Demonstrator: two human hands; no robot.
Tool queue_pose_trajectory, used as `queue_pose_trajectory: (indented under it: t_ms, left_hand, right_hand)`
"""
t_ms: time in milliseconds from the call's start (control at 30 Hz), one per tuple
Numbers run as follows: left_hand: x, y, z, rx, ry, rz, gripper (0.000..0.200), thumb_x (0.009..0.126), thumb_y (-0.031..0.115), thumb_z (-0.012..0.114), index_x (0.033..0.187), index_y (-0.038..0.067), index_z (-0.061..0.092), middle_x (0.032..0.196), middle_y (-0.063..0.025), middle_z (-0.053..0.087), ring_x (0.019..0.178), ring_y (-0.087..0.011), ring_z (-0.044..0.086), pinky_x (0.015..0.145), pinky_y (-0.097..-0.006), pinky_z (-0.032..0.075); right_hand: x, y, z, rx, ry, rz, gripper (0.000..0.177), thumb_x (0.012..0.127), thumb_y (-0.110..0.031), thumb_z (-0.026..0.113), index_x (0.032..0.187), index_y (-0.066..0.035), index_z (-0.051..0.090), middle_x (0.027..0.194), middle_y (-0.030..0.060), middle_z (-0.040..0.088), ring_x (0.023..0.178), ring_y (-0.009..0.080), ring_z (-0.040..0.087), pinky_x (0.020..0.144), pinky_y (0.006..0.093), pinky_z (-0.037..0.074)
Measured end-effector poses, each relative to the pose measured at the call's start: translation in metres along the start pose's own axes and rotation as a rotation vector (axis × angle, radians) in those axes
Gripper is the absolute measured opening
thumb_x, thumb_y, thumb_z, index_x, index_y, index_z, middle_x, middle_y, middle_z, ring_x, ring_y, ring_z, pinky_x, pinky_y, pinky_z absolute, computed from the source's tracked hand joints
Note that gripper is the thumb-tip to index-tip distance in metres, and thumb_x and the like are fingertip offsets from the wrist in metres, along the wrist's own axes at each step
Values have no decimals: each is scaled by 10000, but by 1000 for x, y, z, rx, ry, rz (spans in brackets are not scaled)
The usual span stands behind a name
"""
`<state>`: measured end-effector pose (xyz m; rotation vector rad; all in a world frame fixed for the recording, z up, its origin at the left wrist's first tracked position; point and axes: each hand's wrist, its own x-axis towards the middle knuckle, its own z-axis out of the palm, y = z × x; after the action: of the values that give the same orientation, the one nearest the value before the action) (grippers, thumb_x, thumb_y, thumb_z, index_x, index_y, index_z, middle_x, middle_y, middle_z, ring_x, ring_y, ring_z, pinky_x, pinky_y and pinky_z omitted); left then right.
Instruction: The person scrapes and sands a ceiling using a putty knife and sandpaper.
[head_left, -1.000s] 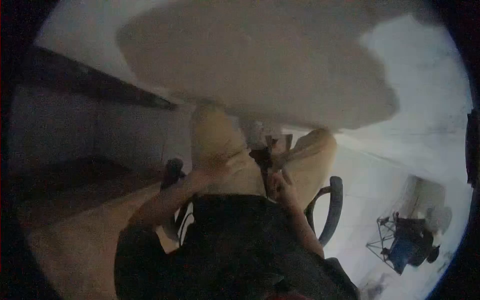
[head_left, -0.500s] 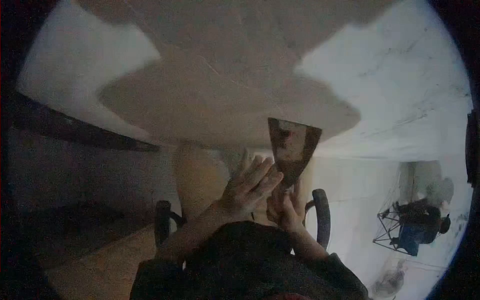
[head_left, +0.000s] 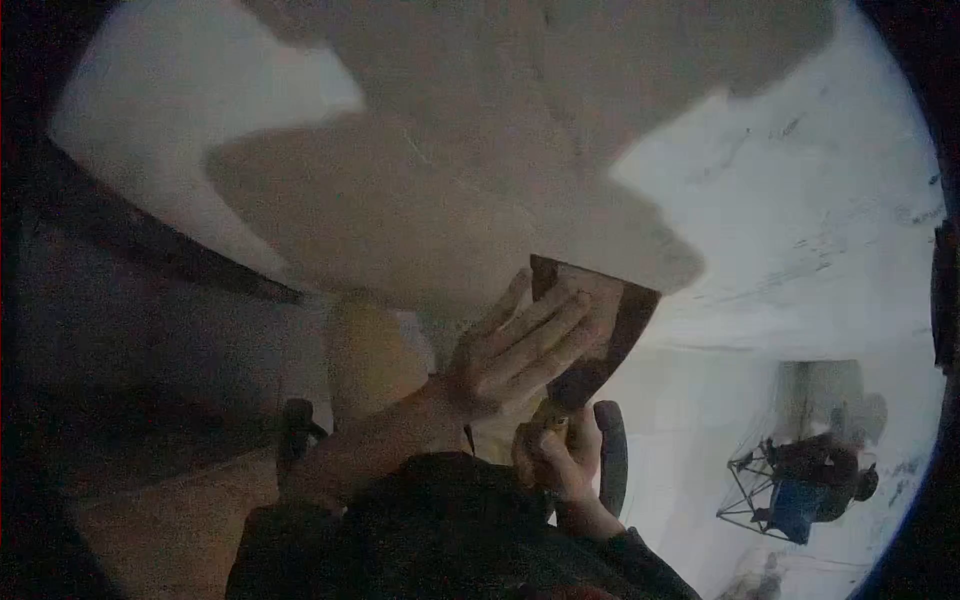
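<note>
My right hand is wrapped round the handle of a wide putty knife, low in front of my body. The blade points up and away, its broad edge overlapping the lower part of a grey-beige coated patch on the pale surface ahead. Some lighter material shows on the middle of the blade. My left hand has its fingers stretched out, the tips lying over the face of the blade. Most of the handle is hidden by my right fingers.
Dark curved bars stand at either side of my body. A dark strip borders the pale surface on the left. To the right, a person in a cap is beside a thin metal frame. Brown floor shows lower left.
My left hand has moved right and up, its fingers now spread over the blade. The putty knife has tilted slightly and come a little lower with my right hand. The view has shifted.
</note>
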<state>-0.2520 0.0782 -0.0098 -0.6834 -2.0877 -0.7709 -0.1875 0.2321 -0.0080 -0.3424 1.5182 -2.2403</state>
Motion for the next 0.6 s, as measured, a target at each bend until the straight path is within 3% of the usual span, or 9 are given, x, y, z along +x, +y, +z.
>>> queue_pose_trajectory:
  t_ms: [33,167,267,333,433,600]
  left_hand:
    - [1,0,1,-3,22,30,395,808,53,594,1198,16,543,1305,-141,488,1254,-289,431,1035,-524,378]
    - [8,0,6,-41,62,-33,460,757,53,641,1195,-34,527,1314,-183,469,1253,-312,427,1030,-514,384]
    - [7,-9,20,-13,119,-95,485,741,50,651,1200,-34,522,1313,-186,470,1251,-319,429,1028,-507,385]
    - [5,-11,29,-25,134,-82,499,746,34,637,1223,-31,504,1317,-191,464,1250,-324,429,1033,-497,379]
    - [6,-8,33,-52,97,-125,493,762,26,622,1237,-25,501,1322,-184,463,1252,-322,427,1027,-491,386]
    - [2,-15,34,39,167,-136,457,777,47,632,1218,-7,527,1295,-162,498,1245,-309,438,1030,-472,393]
  right_hand:
    - [0,-4,0,-9,14,14,476,948,-250,472,1283,17,266,727,68,451,397,113,404,334,243,333]
    - [8,-9,-13,154,21,120,503,971,-227,403,1383,-1,224,727,48,481,444,109,403,390,223,327]
    - [19,-10,-9,91,152,118,411,964,-316,420,1215,3,355,679,46,434,390,81,380,326,226,265]
    - [19,3,-22,-77,200,17,384,969,-282,413,1212,14,388,690,45,457,412,83,390,345,226,292]
    - [20,-8,-33,170,157,118,354,967,-233,433,1175,53,450,638,22,462,442,85,400,384,224,323]
    - [34,-12,-35,-68,177,125,308,961,-261,453,1049,29,512,615,16,462,435,64,390,373,219,298]
